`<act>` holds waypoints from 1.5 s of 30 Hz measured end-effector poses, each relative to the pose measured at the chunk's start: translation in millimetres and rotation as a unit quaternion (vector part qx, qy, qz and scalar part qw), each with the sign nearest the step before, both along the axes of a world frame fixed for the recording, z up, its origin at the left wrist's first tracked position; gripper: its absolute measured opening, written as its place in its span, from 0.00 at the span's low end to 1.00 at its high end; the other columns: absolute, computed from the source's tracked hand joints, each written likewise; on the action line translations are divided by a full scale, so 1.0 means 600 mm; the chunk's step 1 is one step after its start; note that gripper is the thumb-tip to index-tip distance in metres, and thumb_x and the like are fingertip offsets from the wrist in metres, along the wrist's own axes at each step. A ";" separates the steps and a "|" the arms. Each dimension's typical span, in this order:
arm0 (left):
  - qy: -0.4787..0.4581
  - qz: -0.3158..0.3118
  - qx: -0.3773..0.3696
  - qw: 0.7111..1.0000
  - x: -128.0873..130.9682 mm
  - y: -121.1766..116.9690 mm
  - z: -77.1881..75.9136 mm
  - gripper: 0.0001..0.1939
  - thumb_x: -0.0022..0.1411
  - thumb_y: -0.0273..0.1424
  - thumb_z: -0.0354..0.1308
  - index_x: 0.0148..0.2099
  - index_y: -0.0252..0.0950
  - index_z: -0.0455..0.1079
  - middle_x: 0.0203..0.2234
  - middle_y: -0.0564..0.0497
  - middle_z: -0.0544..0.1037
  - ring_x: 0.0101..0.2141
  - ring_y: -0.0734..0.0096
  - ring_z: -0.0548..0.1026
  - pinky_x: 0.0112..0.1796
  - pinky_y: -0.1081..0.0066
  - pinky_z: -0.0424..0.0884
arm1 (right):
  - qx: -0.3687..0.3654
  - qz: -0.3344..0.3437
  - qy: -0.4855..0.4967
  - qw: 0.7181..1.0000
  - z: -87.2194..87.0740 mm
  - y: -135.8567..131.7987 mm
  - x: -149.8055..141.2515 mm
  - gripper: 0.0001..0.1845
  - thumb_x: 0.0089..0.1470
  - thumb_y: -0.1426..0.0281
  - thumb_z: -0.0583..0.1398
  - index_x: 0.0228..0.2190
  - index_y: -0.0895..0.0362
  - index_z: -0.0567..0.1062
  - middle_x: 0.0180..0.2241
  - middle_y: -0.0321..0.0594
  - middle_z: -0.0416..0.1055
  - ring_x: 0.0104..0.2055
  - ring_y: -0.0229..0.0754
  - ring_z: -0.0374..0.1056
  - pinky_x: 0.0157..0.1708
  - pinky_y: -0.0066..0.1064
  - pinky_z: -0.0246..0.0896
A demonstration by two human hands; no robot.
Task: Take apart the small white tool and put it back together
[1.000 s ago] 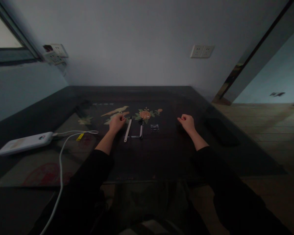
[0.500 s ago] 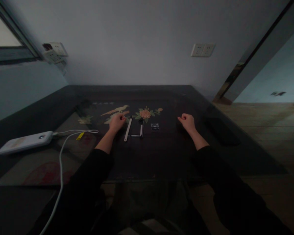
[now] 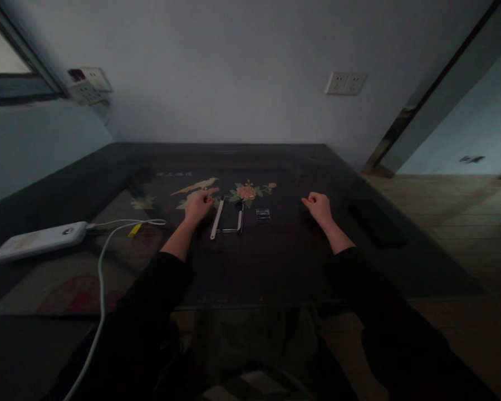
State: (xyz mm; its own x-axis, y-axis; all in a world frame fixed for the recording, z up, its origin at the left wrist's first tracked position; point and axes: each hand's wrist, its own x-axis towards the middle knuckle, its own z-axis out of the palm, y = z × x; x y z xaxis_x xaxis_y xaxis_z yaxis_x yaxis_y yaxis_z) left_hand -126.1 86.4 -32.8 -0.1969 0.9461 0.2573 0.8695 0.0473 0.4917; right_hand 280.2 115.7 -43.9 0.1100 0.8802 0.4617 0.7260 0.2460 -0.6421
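Observation:
My left hand (image 3: 198,206) rests on the dark table as a loose fist, with nothing visible in it. Just right of it lies a long, pale flat strip (image 3: 217,219) with a small hole at its near end. A thin shiny rod (image 3: 227,230) runs from near that end towards a slim black-and-white piece (image 3: 240,218); whether these are joined I cannot tell. Further right sits a small clear plastic block or box (image 3: 263,215). My right hand (image 3: 318,207), also curled into a fist, lies apart from these things and shows nothing held.
A white power bank (image 3: 39,242) lies at the left, its white cable (image 3: 101,278) running down past my left arm. A dark flat object (image 3: 378,223) lies right of my right hand. Wall sockets (image 3: 346,83) are above the floral-patterned table (image 3: 271,267).
The view has shifted slightly, so everything sits a little higher in it. Both fists and the objects on the table have stayed in place.

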 end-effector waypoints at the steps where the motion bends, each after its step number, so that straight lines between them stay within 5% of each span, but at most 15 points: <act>1: 0.000 0.002 -0.002 1.000 0.000 0.000 0.000 0.10 0.57 0.33 0.55 0.25 0.38 0.61 0.21 0.54 0.65 0.26 0.69 0.64 0.28 0.71 0.52 | -0.001 0.000 0.000 1.000 0.000 0.000 0.000 0.22 0.44 0.70 0.61 0.14 0.53 0.52 0.15 0.29 0.49 0.21 0.35 0.47 0.25 0.31 0.42; 45: 0.008 -0.003 -0.010 1.000 -0.003 0.005 -0.003 0.08 0.57 0.32 0.55 0.26 0.38 0.62 0.21 0.53 0.66 0.26 0.69 0.65 0.27 0.71 0.51 | -0.004 -0.001 0.001 1.000 -0.003 0.002 0.000 0.22 0.45 0.69 0.61 0.15 0.53 0.52 0.16 0.29 0.49 0.22 0.35 0.47 0.26 0.30 0.42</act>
State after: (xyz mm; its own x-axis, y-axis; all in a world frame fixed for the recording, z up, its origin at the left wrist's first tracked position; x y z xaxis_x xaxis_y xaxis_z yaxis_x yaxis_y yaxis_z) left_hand -127.9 89.5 -34.6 -0.1865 0.9525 0.2408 0.8773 0.0511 0.4772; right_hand 280.0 116.8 -45.4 0.1125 0.8840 0.4537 0.7249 0.2393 -0.6460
